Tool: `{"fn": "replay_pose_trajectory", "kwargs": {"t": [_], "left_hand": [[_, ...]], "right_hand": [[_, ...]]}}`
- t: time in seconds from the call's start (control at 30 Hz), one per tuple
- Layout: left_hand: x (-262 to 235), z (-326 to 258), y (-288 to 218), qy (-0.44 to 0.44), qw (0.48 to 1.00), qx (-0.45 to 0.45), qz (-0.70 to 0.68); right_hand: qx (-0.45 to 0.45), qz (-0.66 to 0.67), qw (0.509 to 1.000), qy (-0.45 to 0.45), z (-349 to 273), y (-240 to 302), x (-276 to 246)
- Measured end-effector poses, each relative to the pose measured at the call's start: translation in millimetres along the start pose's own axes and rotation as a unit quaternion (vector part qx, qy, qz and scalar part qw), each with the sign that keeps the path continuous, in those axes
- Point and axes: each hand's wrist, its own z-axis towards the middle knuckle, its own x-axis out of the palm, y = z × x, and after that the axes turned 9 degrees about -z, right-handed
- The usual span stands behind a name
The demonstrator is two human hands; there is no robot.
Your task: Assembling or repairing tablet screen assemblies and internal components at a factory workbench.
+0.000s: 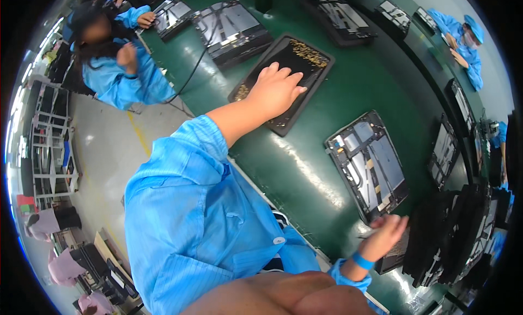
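Observation:
My left hand [275,92] is open, palm down with fingers spread, over a black tray [279,124]. Small gold-coloured pieces, which look like screws [308,54], lie loose at the tray's far end, with more beside my wrist. I cannot tell whether my fingertips touch the tray. To the right lies an opened flat electronic device [370,168], its grey panels, dark strips and small boards exposed. My right hand [382,240], a blue band round its wrist, is at the device's near end. Its fingers are apart, slightly blurred, with nothing visible in them.
Similar opened devices [229,29] stand along the far side of the green table [305,179]. Dark housings [447,233] stand upright in a row at right. A black cable [196,64] hangs near a co-worker in blue [120,70]. Another co-worker [463,48] sits across the line.

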Motion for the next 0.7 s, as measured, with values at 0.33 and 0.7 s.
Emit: {"fn": "replay_pose_trajectory", "kwargs": {"t": [0.33, 0.7], "left_hand": [[68, 41, -21, 0.004, 0.999, -0.037, 0.018], [61, 33, -18, -0.052, 0.996, 0.073, 0.026]], "right_hand": [[0.273, 0.158, 0.849, 0.424, -88, -24, 48], [0.264, 0.147, 0.876, 0.377, -60, -10, 57]]}}
